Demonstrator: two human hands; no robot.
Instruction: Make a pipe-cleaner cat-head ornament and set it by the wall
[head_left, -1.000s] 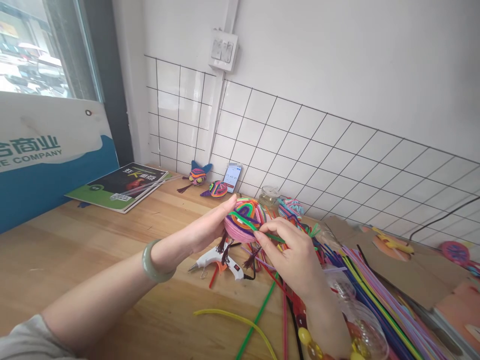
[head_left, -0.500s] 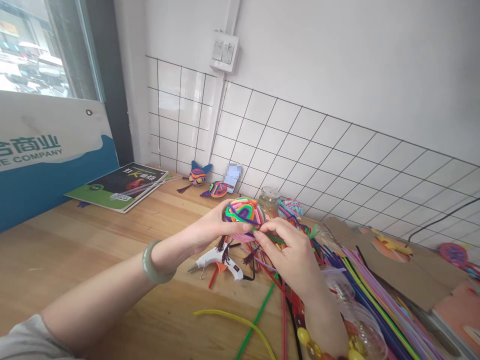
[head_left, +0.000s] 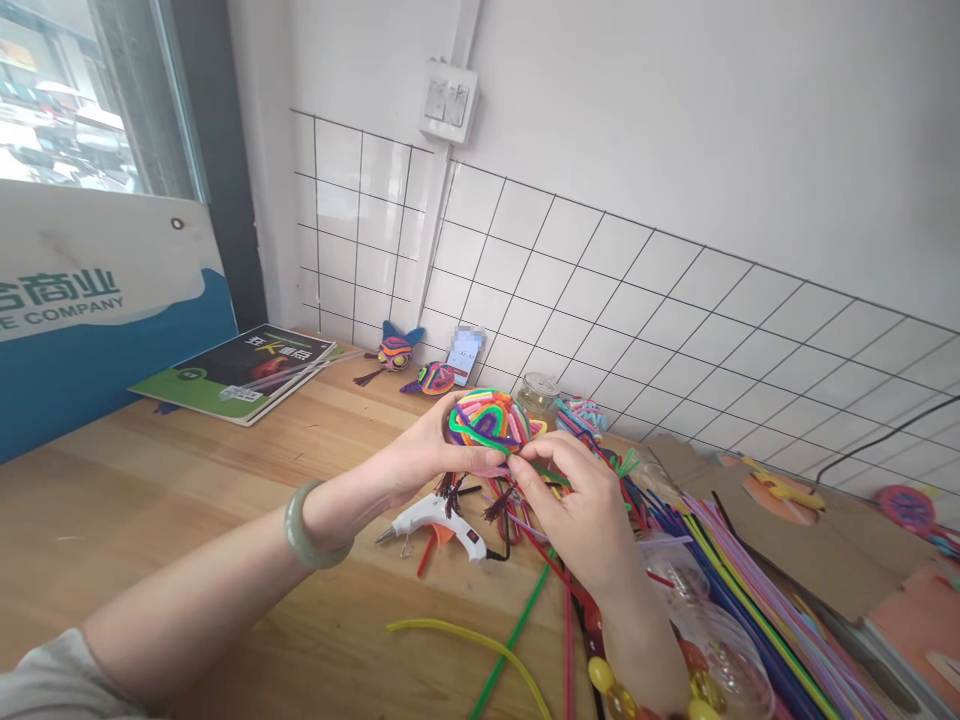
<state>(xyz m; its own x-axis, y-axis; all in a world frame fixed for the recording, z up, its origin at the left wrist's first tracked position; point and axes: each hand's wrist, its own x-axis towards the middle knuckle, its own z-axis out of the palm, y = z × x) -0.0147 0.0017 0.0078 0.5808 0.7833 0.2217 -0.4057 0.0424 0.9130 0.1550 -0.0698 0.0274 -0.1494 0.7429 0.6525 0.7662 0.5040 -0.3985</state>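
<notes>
My left hand [head_left: 427, 440] is closed around a rounded ornament [head_left: 487, 418] covered in bands of colourful pipe cleaners, with dark tassels hanging below it. The thumb presses along its lower front edge. My right hand [head_left: 581, 495] pinches at the ornament's lower right edge, where a green pipe cleaner [head_left: 553, 474] runs behind the fingers. The exact pinch point is partly hidden by the fingertips. Below the ornament, a white glue gun [head_left: 439, 520] lies on the table, its nozzle pointing left.
Loose pipe cleaners, including a yellow one [head_left: 480, 635], lie in front. A bundle of pipe cleaners [head_left: 742, 580] and cardboard [head_left: 795, 540] occupy the right. Finished ornaments [head_left: 395, 350], a phone [head_left: 466, 352] and a glass jar [head_left: 540, 393] stand along the wall. Booklets [head_left: 240, 370] lie left.
The ornament has tilted slightly in my left hand, and a pink and yellow part now shows at its right side. My right hand has shifted very little, still pinching at the edge.
</notes>
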